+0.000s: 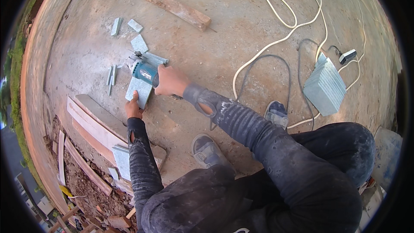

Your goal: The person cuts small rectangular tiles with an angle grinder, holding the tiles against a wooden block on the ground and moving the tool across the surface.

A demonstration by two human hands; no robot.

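Note:
My right hand [171, 81] is closed round the rear of a teal handheld power cutter [144, 71]. Its metal front end rests over a grey-green stone tile [138, 92], and the blade cannot be made out. The near edge of that tile is gripped by my left hand [134, 106], thumb on top. Beyond the cutter lie a square tile offcut [139, 43] and smaller cut pieces [135, 25]. Several thin tile strips [111, 77] lie left of the cutter.
A wooden block [177, 9] lies far ahead. A stack of tiles [325, 86] stands at right, near a looped cream cable [284, 39] and a power socket [347, 56]. Curved boards [95, 123] and rubble [86, 172] lie at left. My sandalled foot [209, 149] is close by.

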